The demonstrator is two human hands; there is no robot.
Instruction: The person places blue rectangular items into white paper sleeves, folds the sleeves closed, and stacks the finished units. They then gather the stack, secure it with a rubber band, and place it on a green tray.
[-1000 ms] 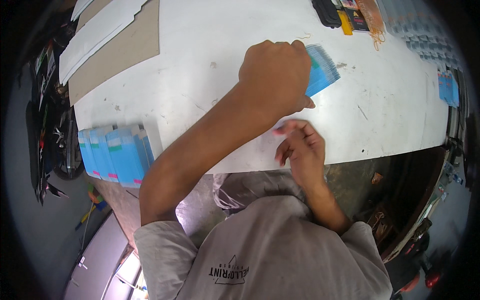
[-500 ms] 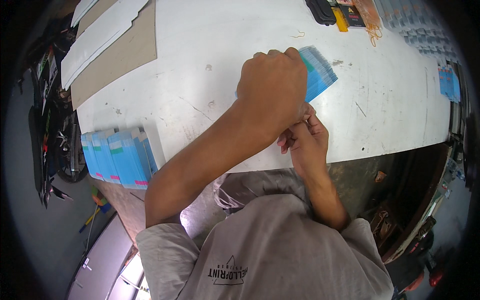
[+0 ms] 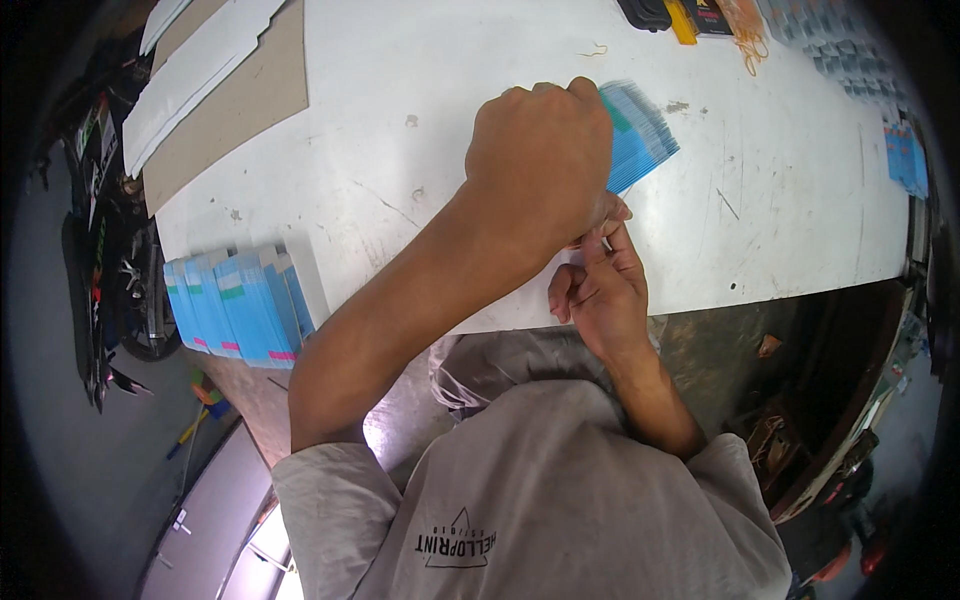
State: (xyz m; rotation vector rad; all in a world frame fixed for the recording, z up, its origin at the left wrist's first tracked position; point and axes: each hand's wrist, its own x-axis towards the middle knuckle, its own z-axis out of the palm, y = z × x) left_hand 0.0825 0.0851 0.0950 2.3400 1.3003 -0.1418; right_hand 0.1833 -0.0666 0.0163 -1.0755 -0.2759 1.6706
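Observation:
My left hand point(image 3: 540, 145) is closed over a fanned stack of thin, flat blue packets point(image 3: 641, 138), which have a green patch and pale ends. The stack sticks out to the right of the knuckles; the rest of it and my left fingertips are hidden under the hand. Just below, close to the table's near edge, my right hand point(image 3: 608, 298) is turned palm up. Its thumb and forefinger pinch together beside the base of my left hand, the other fingers loosely curled. Whatever lies in that pinch is too small to make out.
Several upright bundles of similar blue packets point(image 3: 250, 305) stand at the white table's point(image 3: 400, 75) left edge. Cardboard sheets point(image 3: 255, 120) lie far left. At the far right are a black case point(image 3: 645, 12), orange rubber bands point(image 3: 750, 45) and many more packets point(image 3: 850, 70).
My left hand has shifted slightly up and left over the stack. The right hand has turned a little, showing more palm, with its pinch still beside the left hand.

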